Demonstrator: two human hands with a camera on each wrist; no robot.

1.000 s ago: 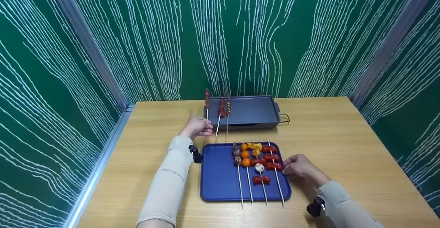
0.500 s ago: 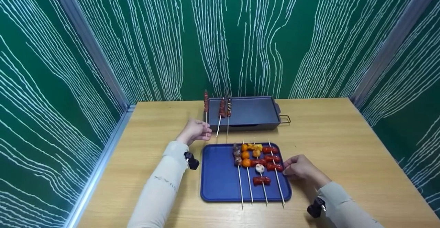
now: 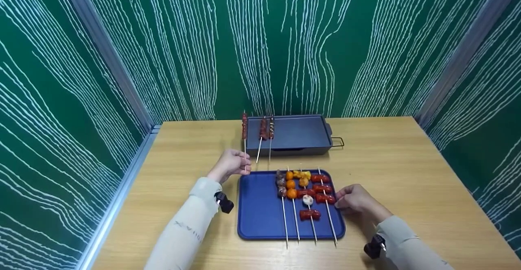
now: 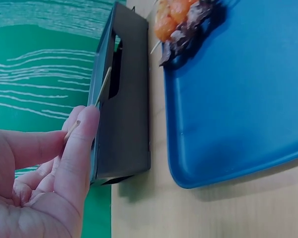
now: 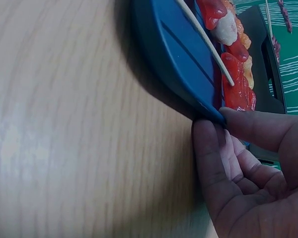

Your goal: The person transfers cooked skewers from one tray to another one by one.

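My left hand [image 3: 231,164] pinches the stick of a thin red meat skewer [image 3: 244,127] between thumb and fingers. That skewer points away, its meat at the left edge of the dark grill [image 3: 301,133]; in the left wrist view only the stick's end shows in the fingers. My right hand [image 3: 355,198] grips the right rim of a blue tray [image 3: 260,217], thumb on top and fingers beneath, as the right wrist view shows. On the tray's right half lie several skewers: dark meat [image 3: 281,184], orange balls [image 3: 291,183], a mixed one [image 3: 307,199] and red sausage pieces [image 3: 322,188].
Two more meat skewers [image 3: 263,129] lie on the grill's left part, their sticks jutting over its front edge. A wire handle [image 3: 338,141] sticks out on the grill's right. Green patterned walls [image 3: 301,50] enclose the wooden table [image 3: 407,172] at the back and sides.
My left hand has drawn back toward me, and the red meat skewer has come down and nearer with it. The right hand and the tray hold still.
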